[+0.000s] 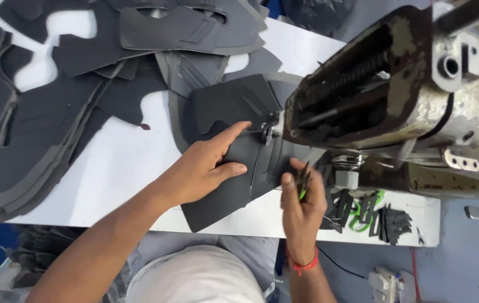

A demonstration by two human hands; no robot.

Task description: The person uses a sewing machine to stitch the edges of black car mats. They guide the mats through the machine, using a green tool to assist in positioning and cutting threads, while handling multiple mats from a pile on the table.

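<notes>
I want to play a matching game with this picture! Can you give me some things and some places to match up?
Things:
1. left hand
2. right hand
3. pile of dark cut pieces
4. sewing machine

Places or states:
A. heaped at the far left of the white table
B. pressing flat on the dark piece beside the needle
C. worn metal body, to the right above the table
D. holding small green-handled snips, with a red band on the wrist

Pairs: 1-B, 2-D, 3-A, 4-C
</notes>
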